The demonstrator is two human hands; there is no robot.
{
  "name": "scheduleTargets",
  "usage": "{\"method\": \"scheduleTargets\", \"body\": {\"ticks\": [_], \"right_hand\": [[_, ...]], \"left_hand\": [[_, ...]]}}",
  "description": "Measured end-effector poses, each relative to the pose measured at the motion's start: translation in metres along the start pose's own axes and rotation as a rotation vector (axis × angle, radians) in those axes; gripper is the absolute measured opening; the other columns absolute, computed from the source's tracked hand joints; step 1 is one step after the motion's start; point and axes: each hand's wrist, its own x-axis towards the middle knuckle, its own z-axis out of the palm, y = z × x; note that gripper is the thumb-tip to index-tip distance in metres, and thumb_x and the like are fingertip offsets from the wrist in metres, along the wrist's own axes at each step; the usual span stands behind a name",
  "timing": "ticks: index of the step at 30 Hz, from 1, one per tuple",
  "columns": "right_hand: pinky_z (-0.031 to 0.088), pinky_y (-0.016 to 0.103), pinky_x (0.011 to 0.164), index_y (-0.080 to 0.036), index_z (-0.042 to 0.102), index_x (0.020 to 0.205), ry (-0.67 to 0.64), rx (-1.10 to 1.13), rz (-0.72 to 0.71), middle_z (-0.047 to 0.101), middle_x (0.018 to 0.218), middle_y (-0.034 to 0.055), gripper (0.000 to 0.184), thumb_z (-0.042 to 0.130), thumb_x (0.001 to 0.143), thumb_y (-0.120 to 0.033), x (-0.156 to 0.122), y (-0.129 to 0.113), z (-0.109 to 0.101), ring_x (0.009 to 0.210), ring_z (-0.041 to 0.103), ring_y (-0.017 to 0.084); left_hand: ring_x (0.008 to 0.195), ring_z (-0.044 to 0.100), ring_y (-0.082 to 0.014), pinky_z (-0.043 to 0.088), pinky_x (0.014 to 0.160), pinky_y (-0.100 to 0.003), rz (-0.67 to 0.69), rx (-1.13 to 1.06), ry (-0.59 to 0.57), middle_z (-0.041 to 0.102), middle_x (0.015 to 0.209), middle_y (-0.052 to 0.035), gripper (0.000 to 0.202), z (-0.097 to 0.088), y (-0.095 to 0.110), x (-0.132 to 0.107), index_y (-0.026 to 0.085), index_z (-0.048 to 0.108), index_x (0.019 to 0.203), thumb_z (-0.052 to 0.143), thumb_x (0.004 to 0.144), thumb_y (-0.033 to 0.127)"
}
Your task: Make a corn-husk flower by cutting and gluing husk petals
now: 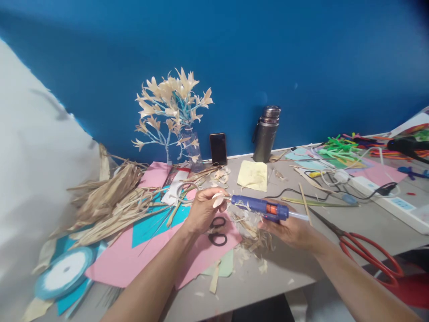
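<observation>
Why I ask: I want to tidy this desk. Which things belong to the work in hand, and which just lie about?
In hand: glue gun in the right hand; pale petal piece pinched by the left hand at its nozzle.
Lying about: flask, phone, yellow cloth, black scissors, red scissors, ribbon spool.

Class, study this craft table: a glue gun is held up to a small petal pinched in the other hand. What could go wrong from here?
1. The glue gun in the right hand points its nozzle right at the petal pinched by the left hand; glue, if hot, could burn the fingertips.
2. Husk scraps lie under the gun; drips may stick them to the pink paper.
3. Red-handled scissors lie beside the right forearm; a nudge might push them off.
</observation>
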Motion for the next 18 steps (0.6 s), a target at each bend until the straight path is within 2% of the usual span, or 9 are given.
{"method": "scheduleTargets", "body": {"ticks": [5, 10, 15, 18], "right_hand": [[0.048, 0.027, 0.057, -0.022, 0.06, 0.081, -0.006, -0.002, 0.006, 0.061, 0.069, 0.0008, 0.04, 0.05, 0.097, -0.057, -0.0007, 0.0013, -0.0005, 0.061, 0.059, 0.017], [0.048, 0.028, 0.061, -0.022, 0.059, 0.079, 0.005, -0.031, -0.056, 0.061, 0.072, 0.0017, 0.042, 0.049, 0.096, -0.058, -0.0011, 0.0033, 0.0009, 0.064, 0.06, 0.018], [0.048, 0.027, 0.055, -0.022, 0.058, 0.079, -0.036, 0.019, 0.043, 0.059, 0.067, -0.0001, 0.036, 0.052, 0.096, -0.054, -0.0016, 0.0004, -0.0002, 0.058, 0.058, 0.017], [0.052, 0.028, 0.059, -0.022, 0.062, 0.084, -0.046, 0.056, 0.045, 0.063, 0.071, 0.0025, 0.034, 0.053, 0.095, -0.053, -0.0023, -0.0005, -0.0003, 0.063, 0.061, 0.019]], "left_hand": [[0.049, 0.048, -0.0074, 0.034, 0.052, -0.022, -0.012, -0.018, 0.031, 0.062, 0.059, -0.0004, 0.016, 0.003, 0.001, -0.0004, 0.016, 0.076, 0.07, 0.085, 0.069, 0.03], [0.049, 0.048, -0.0074, 0.035, 0.052, -0.023, -0.005, -0.025, 0.019, 0.062, 0.059, 0.0001, 0.015, 0.0027, 0.0003, -0.0001, 0.016, 0.076, 0.071, 0.085, 0.069, 0.029], [0.049, 0.049, -0.0076, 0.035, 0.051, -0.023, -0.024, -0.03, 0.023, 0.063, 0.059, -0.0011, 0.019, 0.0039, 0.0016, -0.0005, 0.015, 0.075, 0.069, 0.086, 0.067, 0.031], [0.049, 0.049, -0.0074, 0.035, 0.052, -0.023, -0.029, -0.022, 0.031, 0.065, 0.062, -0.0017, 0.021, 0.0044, 0.0023, -0.0005, 0.015, 0.075, 0.07, 0.086, 0.066, 0.032]]}}
